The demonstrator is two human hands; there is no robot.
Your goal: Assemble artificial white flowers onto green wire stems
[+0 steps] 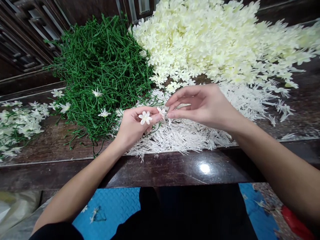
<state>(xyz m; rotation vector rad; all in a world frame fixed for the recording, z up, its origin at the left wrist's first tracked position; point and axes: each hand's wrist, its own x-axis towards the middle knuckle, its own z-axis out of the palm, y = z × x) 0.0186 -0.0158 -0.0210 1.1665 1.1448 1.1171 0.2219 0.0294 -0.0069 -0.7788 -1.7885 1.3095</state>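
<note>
My left hand [133, 125] grips a thin green stem with a small white artificial flower [145, 117] on it, held over the dark wooden table [175, 168]. My right hand [200, 105] pinches a second small white flower piece [162, 112] at its fingertips, right against the left hand's thumb. Both hands hover above a spread of white spiky plastic pieces [185, 135].
A tangled heap of green plastic stems [102, 66] lies at the back left. A big pile of cream petals [220, 40] fills the back right. Finished flower stems [20, 123] lie at the far left. A blue mat [112, 206] covers the floor below the table edge.
</note>
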